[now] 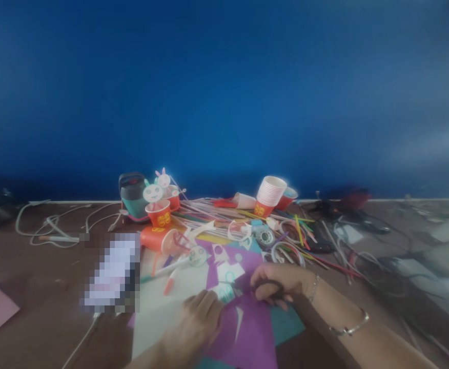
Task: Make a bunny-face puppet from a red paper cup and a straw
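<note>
Here both hands work low at the near edge of the brown table (43, 287). The right hand (282, 283) is closed through the dark handles of a pair of scissors (265, 288), whose blades reach left to a small white paper cut-out (224, 292) with teal marks. The left hand (197, 320) pinches that cut-out at its near-left side, fingers curled. Under them lies a purple paper sheet (253, 333), beside a white sheet (163, 307) to its left. Farther off stand red paper cups (159, 212), a tilted stack of cups (269, 195), and a spread of coloured straws (224, 212). A pixelated flat object (113, 271) lies to the left, with white cables (55, 225) beyond.
</note>
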A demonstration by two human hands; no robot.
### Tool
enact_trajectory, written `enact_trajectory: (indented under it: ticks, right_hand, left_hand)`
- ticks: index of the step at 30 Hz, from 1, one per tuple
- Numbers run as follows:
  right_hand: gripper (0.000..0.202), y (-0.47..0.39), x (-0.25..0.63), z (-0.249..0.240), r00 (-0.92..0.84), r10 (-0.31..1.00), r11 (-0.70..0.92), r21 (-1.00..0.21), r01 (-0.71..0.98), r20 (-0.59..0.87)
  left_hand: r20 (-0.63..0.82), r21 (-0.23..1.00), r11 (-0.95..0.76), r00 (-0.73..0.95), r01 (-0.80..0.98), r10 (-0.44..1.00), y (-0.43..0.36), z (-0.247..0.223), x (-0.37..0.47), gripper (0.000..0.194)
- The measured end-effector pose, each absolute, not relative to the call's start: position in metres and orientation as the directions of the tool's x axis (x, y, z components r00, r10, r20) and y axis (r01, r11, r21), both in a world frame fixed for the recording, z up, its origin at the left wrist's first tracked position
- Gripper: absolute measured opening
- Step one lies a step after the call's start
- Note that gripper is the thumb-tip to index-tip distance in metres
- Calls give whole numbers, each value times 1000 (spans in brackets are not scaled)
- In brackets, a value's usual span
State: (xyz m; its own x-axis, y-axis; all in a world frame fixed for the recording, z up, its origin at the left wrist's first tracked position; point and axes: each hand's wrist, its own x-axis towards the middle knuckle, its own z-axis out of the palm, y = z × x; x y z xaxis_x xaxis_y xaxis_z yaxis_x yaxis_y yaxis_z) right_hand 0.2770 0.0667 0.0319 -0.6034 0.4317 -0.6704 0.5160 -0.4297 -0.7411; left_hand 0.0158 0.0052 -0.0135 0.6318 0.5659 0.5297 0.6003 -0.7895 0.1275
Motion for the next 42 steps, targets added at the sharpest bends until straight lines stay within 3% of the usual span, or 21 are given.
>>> enact_trajectory:
  ticks: [15, 30, 38, 42]
  right_hand:
    - [27, 109, 272, 35, -584, 303, -377, -658, 652, -753]
    - [26, 102, 268, 34, -636, 302, -396, -700, 594, -710]
    - [12, 97, 255, 44, -617, 378, -351, -724, 594, -690]
    - [20, 70, 264, 57, -543, 572, -355, -783, 511, -614]
  left_hand:
    - [526, 145, -804, 644, 576, 556, 2, -3, 13, 18]
    - [565, 162, -816, 626, 554, 538, 0, 4, 10, 18]
    - [624, 186, -805, 565, 563, 539, 4, -1, 11, 17]
    - [624, 210, -783, 537, 585, 568, 7, -2, 12, 17]
